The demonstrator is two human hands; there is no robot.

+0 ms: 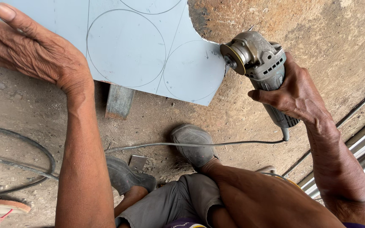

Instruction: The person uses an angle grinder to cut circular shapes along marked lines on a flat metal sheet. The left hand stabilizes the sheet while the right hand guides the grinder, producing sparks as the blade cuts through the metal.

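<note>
My left hand (30, 48) lies flat, fingers spread, on the left part of a pale blue metal sheet (136, 46) marked with drawn circles. My right hand (294, 90) grips the body of a grey angle grinder (260, 63). Its cutting disc (233, 59) meets the sheet's right edge, where a curved cut runs along one circle. The sheet rests above the dirt floor on a metal block (118, 101).
The grinder's grey cable (182, 145) runs across the floor over my right shoe (193, 143). My left shoe (125, 173) is beside a small metal plate (137, 162). Black hose (26, 145) loops at left. Metal rails (360, 147) lie at right.
</note>
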